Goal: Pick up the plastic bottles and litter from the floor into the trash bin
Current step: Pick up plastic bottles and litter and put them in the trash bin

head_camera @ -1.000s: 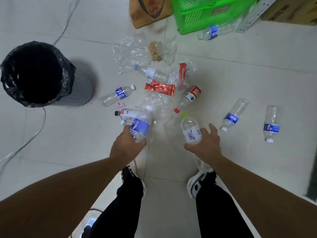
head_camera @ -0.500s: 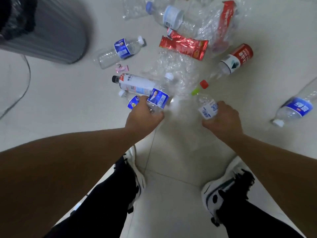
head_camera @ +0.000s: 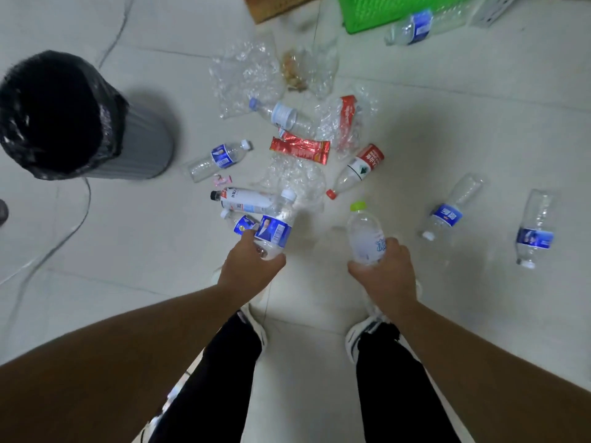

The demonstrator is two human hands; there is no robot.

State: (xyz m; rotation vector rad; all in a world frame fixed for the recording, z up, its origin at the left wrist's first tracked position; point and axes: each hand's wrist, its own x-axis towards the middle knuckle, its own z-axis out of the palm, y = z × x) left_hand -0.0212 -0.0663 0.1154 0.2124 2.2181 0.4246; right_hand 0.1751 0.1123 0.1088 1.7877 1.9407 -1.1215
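My left hand (head_camera: 248, 269) grips a clear bottle with a blue label and white cap (head_camera: 276, 227). My right hand (head_camera: 385, 272) grips a clear bottle with a green cap (head_camera: 364, 233). Both bottles are lifted off the floor. A grey trash bin (head_camera: 140, 145) with a black liner stands at the far left. Several more bottles lie on the tiles: a white-labelled one (head_camera: 244, 199), a blue-labelled one (head_camera: 220, 156), a red-labelled one (head_camera: 358, 169) and two at the right (head_camera: 447, 212) (head_camera: 534, 233). A red wrapper (head_camera: 299, 148) and crumpled clear plastic (head_camera: 246, 75) lie beyond.
A green crate (head_camera: 383, 9) and a brown box (head_camera: 275, 6) stand at the top, with another bottle (head_camera: 415, 27) beside the crate. A thin cable (head_camera: 73, 219) runs across the floor at the left. My shoes and black trouser legs are below the hands.
The view has pulled back up from the floor. Both hands have risen with their bottles, and the trash bin's opening is back in view at the left.
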